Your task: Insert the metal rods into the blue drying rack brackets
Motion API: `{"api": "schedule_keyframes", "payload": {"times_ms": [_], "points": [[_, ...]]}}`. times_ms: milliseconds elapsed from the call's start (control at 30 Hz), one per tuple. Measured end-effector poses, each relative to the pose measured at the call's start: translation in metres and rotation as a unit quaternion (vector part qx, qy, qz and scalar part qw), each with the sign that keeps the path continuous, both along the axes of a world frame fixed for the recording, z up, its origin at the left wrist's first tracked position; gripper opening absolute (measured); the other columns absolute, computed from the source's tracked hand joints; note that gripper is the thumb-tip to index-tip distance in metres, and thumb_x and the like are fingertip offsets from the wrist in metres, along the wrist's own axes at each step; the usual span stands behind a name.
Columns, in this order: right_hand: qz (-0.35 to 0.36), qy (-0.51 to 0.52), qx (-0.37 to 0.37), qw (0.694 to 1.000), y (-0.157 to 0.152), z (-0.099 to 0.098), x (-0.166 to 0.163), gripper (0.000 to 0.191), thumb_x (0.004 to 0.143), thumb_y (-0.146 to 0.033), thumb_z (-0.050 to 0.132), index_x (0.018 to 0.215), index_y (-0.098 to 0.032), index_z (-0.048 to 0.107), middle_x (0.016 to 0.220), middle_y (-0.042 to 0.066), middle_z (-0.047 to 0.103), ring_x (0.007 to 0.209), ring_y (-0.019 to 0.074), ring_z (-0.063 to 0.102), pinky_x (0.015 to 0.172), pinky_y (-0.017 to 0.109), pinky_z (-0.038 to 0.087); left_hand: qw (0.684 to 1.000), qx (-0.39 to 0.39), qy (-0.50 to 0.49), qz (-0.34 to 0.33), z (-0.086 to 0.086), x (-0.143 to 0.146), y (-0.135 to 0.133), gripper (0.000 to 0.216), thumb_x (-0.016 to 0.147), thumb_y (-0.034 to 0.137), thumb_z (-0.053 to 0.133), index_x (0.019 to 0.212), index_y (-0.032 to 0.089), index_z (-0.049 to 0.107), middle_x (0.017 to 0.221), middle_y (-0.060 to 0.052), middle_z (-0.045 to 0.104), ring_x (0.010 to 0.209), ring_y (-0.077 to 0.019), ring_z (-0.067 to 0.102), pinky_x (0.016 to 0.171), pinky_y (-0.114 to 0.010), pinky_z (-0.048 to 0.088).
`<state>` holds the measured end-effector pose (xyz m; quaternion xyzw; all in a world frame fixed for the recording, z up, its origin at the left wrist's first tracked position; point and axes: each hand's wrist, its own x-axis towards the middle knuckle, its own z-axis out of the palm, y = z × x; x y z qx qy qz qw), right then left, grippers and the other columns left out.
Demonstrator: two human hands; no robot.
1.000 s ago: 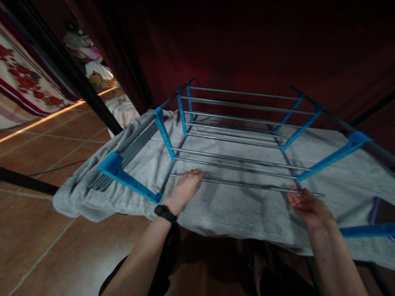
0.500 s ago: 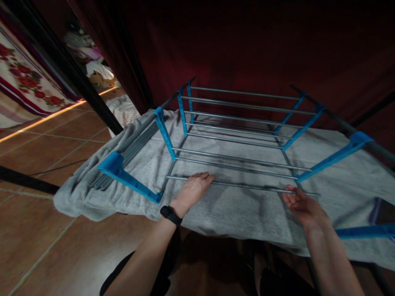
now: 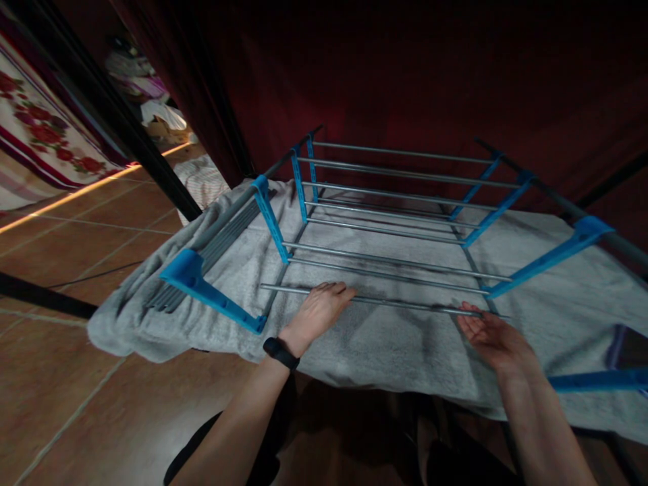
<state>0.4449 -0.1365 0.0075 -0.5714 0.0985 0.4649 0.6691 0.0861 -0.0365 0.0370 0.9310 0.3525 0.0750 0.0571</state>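
Observation:
A thin grey metal rod (image 3: 399,304) runs across the near side of a partly assembled rack with blue plastic brackets (image 3: 272,223). My left hand (image 3: 321,310) has its fingers closed over the rod left of the middle. Near the rod's right end, my right hand (image 3: 493,337) grips it palm up between thumb and fingers. The rod's left end lies beside the near-left bracket (image 3: 212,291), apart from it. Several similar rods (image 3: 399,174) span the rack's two sides farther back. A blue near-right bracket (image 3: 600,380) sticks out beyond my right wrist.
Grey cloth (image 3: 385,361) covers the surface under the rack. Several loose grey rods (image 3: 227,236) lie inside the left tube. A dark red curtain (image 3: 405,81) hangs behind, and a black post (image 3: 116,128) slants at left above the tiled floor (image 3: 65,378).
The rod has slid a little to the left, its left end now past the rack's lower left tube. Both hands still hold it; the rack has not moved.

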Motion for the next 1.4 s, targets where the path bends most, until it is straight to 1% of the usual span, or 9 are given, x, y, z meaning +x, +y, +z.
{"api": "schedule_keyframes", "payload": {"times_ms": [200,400,533,633,767,867,967,1167,1400], "points": [[-0.006,-0.023,0.024,0.999,-0.001,-0.006,0.005,0.024,0.094,-0.005,0.05,0.086,-0.02,0.067,0.095,0.001,0.073,0.087,0.0095,0.072,0.078,0.023,0.064,0.999,0.015,-0.022,0.018,-0.004,-0.009,0.005,0.027,0.106,0.026,0.04,0.118,0.021,0.063,0.108,-0.006,0.069,0.097,-0.0203,0.066,0.099,-0.038,0.046],[-0.026,-0.01,0.014,0.999,0.0,-0.004,0.005,0.025,0.098,-0.008,0.047,0.084,-0.02,0.065,0.079,-0.002,0.07,0.07,0.0078,0.07,0.068,0.02,0.063,0.999,0.009,-0.03,0.007,-0.003,-0.004,0.002,0.024,0.103,0.028,0.049,0.123,0.022,0.061,0.109,-0.005,0.069,0.1,-0.0213,0.065,0.091,-0.035,0.049],[-0.038,0.002,0.007,0.999,0.0,-0.003,0.008,0.026,0.1,-0.012,0.046,0.082,-0.019,0.063,0.072,-0.003,0.067,0.061,0.0073,0.068,0.064,0.02,0.063,1.0,0.017,-0.02,-0.01,-0.004,0.002,-0.001,0.019,0.103,0.023,0.047,0.115,0.021,0.062,0.104,-0.005,0.068,0.095,-0.0197,0.065,0.086,-0.034,0.049],[-0.036,0.001,-0.001,0.999,0.0,0.0,0.01,0.025,0.099,-0.01,0.047,0.081,-0.019,0.062,0.074,-0.003,0.068,0.064,0.0077,0.069,0.065,0.02,0.063,0.999,0.041,-0.008,-0.025,-0.006,0.005,-0.003,0.017,0.102,0.018,0.047,0.111,0.021,0.061,0.101,-0.004,0.067,0.092,-0.0193,0.064,0.086,-0.034,0.049],[-0.008,-0.001,-0.013,1.0,-0.001,0.004,0.006,0.026,0.094,-0.002,0.046,0.084,-0.017,0.064,0.082,0.001,0.071,0.073,0.0096,0.072,0.069,0.023,0.064,0.997,0.063,0.0,-0.039,-0.008,0.007,-0.004,0.021,0.1,0.013,0.049,0.116,0.022,0.06,0.104,-0.004,0.067,0.092,-0.0189,0.064,0.089,-0.035,0.048],[0.002,0.002,-0.011,1.0,-0.002,0.005,0.003,0.03,0.094,0.0,0.042,0.088,-0.016,0.066,0.088,0.002,0.073,0.079,0.0108,0.073,0.073,0.026,0.065,0.997,0.07,0.007,-0.034,-0.012,0.007,-0.004,0.024,0.1,0.011,0.048,0.118,0.022,0.06,0.105,-0.004,0.067,0.091,-0.0193,0.064,0.089,-0.035,0.048],[0.001,-0.001,-0.002,1.0,-0.001,0.002,0.002,0.03,0.094,0.001,0.044,0.088,-0.018,0.066,0.09,0.001,0.073,0.081,0.01,0.074,0.075,0.025,0.065,0.997,0.07,0.009,-0.023,-0.016,0.008,-0.004,0.025,0.1,0.011,0.046,0.118,0.021,0.06,0.104,-0.004,0.068,0.091,-0.0196,0.065,0.089,-0.036,0.048],[-0.023,-0.001,-0.01,1.0,0.0,-0.002,0.009,0.027,0.098,-0.005,0.046,0.083,-0.018,0.064,0.081,-0.002,0.069,0.071,0.0071,0.071,0.068,0.021,0.064,0.997,0.063,0.004,-0.034,-0.019,0.009,-0.003,0.027,0.099,0.011,0.048,0.122,0.021,0.058,0.106,-0.004,0.069,0.093,-0.0199,0.066,0.089,-0.035,0.049],[-0.042,-0.006,-0.013,0.999,-0.003,-0.005,0.019,0.026,0.099,-0.01,0.047,0.081,-0.019,0.062,0.074,-0.005,0.065,0.061,0.0059,0.065,0.06,0.018,0.062,0.996,0.068,0.02,-0.046,-0.018,0.011,-0.005,0.026,0.096,0.009,0.052,0.118,0.023,0.059,0.105,-0.003,0.068,0.092,-0.0193,0.066,0.087,-0.034,0.049]]}}
